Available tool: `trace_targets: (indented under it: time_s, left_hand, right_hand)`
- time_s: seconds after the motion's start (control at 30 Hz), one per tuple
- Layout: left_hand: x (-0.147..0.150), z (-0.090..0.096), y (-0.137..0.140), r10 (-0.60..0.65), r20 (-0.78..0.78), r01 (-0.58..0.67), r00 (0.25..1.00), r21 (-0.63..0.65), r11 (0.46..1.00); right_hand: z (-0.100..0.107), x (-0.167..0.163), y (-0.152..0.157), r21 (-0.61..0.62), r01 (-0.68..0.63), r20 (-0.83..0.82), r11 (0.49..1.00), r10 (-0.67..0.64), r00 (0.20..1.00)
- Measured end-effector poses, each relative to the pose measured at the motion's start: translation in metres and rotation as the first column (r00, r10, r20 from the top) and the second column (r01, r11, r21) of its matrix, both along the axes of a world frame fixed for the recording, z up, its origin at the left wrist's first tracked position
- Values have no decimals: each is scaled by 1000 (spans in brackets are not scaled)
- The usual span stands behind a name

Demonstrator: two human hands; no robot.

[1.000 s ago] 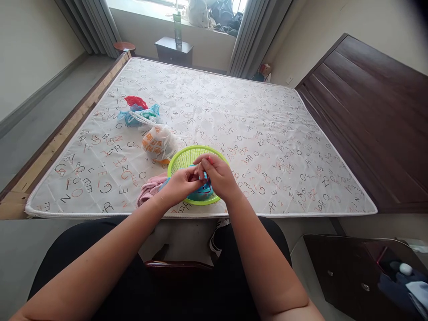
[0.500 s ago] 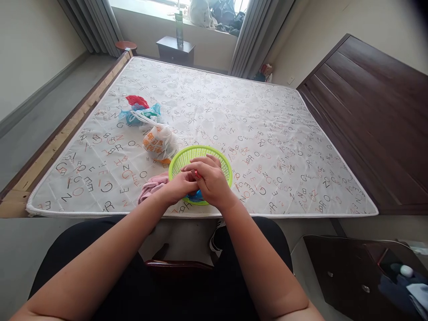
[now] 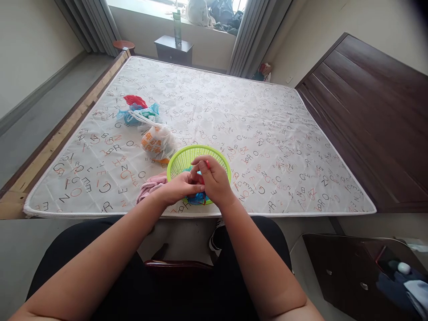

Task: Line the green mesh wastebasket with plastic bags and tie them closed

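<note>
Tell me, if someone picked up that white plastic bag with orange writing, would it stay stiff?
Probably not. The white plastic bag looks thin and crinkled, so it would likely sag. Its bulging middle suggests contents, so some weight. The loose handles would likely flop.

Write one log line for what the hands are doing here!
left hand: pinching blue-red plastic | right hand: pinching same | over green basket | pink cloth beside

Your basket (image 3: 187,157) sits on the mattress (image 3: 267,133) near its front edge; cloth (image 3: 150,186) left of it, bags (image 3: 147,127) behind-left.
</note>
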State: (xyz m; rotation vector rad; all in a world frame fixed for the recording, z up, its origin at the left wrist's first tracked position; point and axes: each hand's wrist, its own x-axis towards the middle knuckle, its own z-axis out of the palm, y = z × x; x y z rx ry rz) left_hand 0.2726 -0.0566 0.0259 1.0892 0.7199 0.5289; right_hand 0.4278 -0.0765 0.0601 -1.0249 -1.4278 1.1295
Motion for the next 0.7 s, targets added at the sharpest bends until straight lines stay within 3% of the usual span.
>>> trace_targets:
  time_s: [0.13, 0.33, 0.53, 0.7]
  left_hand:
    - [-6, 1, 4, 14, 24, -14, 1000, -31, 999]
    - [-9, 6, 10, 191, 15, -191, 982, 27, 981]
    - [-8, 11, 13, 314, -99, -297, 944, 156, 942]
    - [-7, 7, 12, 293, -110, -270, 950, 186, 945]
  right_hand:
    - [-1, 12, 11, -25, -92, -43, 995, 91, 995]
    - [-15, 40, 28, -311, -88, 63, 946, 112, 992]
    - [-16, 51, 31, -277, -12, -22, 961, 6, 1000]
    - [-13, 51, 30, -281, -114, 23, 953, 125, 992]
